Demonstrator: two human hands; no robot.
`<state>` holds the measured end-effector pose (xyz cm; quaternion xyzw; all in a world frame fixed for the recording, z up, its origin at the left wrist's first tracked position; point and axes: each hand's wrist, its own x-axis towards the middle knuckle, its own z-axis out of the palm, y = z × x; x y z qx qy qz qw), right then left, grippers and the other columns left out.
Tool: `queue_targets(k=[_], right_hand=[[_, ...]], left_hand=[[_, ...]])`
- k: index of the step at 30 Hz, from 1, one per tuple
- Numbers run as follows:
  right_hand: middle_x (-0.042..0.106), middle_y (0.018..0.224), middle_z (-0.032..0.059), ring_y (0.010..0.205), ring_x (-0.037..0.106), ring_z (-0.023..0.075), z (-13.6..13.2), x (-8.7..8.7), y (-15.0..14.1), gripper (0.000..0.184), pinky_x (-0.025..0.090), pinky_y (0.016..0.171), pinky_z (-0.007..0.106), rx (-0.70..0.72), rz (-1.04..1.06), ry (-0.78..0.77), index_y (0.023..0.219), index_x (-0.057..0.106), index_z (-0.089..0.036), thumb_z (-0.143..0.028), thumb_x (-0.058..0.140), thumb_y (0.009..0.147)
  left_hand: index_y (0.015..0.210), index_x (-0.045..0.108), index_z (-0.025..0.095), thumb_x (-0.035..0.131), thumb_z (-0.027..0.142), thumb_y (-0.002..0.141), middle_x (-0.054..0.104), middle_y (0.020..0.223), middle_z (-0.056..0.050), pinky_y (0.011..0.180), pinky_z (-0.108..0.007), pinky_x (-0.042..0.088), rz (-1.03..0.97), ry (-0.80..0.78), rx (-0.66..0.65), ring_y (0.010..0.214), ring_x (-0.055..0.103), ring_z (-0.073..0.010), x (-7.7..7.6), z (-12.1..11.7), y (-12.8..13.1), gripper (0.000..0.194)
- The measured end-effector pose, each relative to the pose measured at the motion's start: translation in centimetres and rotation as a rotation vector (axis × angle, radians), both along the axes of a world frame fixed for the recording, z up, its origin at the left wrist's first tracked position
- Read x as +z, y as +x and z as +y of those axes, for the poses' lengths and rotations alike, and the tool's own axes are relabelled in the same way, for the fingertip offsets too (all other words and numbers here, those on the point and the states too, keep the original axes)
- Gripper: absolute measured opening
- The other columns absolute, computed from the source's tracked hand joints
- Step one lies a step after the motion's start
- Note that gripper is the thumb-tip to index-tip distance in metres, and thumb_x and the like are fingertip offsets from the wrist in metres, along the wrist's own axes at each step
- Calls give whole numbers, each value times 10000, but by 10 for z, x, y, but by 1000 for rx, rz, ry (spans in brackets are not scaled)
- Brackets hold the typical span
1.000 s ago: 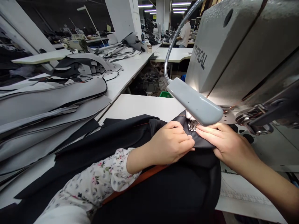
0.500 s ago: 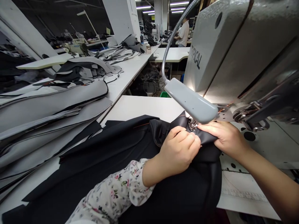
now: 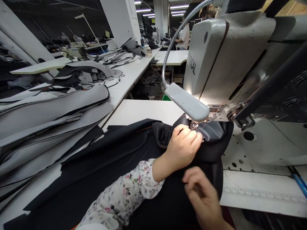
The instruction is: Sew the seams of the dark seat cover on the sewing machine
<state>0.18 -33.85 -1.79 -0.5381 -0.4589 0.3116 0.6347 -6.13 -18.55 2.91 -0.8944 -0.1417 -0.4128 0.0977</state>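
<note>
Black leather-like material [image 3: 134,150] with orange stitching spreads over the table and under the sewing machine [image 3: 216,60]. My left hand [image 3: 183,148], fingers curled, pinches this material just in front of the presser foot [image 3: 193,125]. Off to the lower right, my right hand [image 3: 203,195] hovers over the hanging part of the material, apart from the foot. Its fingers are loosely bent and slightly blurred, with a gap between thumb and fingers and nothing seen in them. A grey lamp head [image 3: 188,101] on a flexible neck partly hides the needle area.
Stacked grey panels with black edging [image 3: 52,102] lie to the left. More cut pieces pile up on the long white table [image 3: 129,70] behind. A blue tool [image 3: 299,183] rests at the right edge. In the background stands a person [image 3: 184,37].
My right hand has left the material beside the presser foot and moved down toward me. My left hand keeps its grip near the foot. The view has shifted somewhat to the right.
</note>
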Motion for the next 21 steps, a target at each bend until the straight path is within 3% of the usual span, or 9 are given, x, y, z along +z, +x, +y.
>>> queue_targets(k=[3,5,7,8,10,11,13,17,21], right_hand=[[691,929,61,823,671,197,0,-37,-6,201,560,789,333,133,583,-372,821,714,-196,-338,833,742],[738,1021,90,892,722,228,6,-49,5,315,588,875,393,66,710,-427,936,767,-188,-426,837,742],[760,1103,140,980,747,278,11,-51,19,390,592,945,456,31,744,-423,984,794,-164,-444,859,721],[767,1104,166,1000,751,301,12,-50,24,405,591,964,478,22,762,-420,970,803,-143,-432,879,696],[783,1051,190,1017,752,326,13,-47,30,406,582,1005,504,-2,786,-387,926,814,-114,-402,906,656],[790,1025,178,1028,749,321,14,-46,32,393,569,1037,503,-27,792,-355,904,817,-118,-390,916,637],[803,1009,111,1072,735,284,17,-46,32,365,531,1108,471,-100,795,-275,892,815,-164,-356,934,605],[801,1101,34,1189,688,265,34,-43,33,487,504,1143,477,-165,810,-197,1010,797,-248,-282,967,555],[767,1240,46,1263,657,279,62,-19,43,553,516,1130,493,-123,839,-132,1122,783,-273,-603,879,688]], left_hand=[[1219,671,166,462,242,1097,727,1015,-46,1142,-388,374,-19,-112,-194,1026,635,-184,0,12,-23,254],[1399,586,180,495,415,1089,667,1341,-125,1228,-453,335,46,-175,-285,1332,557,-250,-2,27,-49,400],[1537,448,126,568,613,1009,557,1492,-217,1250,-547,312,203,-209,-190,1453,466,-341,-8,43,-76,729],[1530,448,102,589,625,992,613,1419,-228,1241,-577,321,293,-209,-121,1377,549,-345,-13,49,-87,763],[1300,633,96,590,518,1024,761,1041,-136,1210,-578,377,425,-172,-48,999,727,-272,-24,53,-100,506],[1093,700,118,568,442,1047,744,834,-66,1190,-547,416,458,-143,-52,799,721,-221,-29,49,-102,353],[765,655,162,519,343,1072,635,617,6,1145,-454,483,469,-89,-103,596,633,-158,-35,31,-99,381],[700,607,173,473,303,1092,596,612,10,1040,-344,550,430,-24,-181,586,586,-139,-29,-24,-92,434],[703,606,172,444,302,1106,574,617,12,993,-318,569,348,-19,-174,585,563,-132,-16,-46,-94,454]])
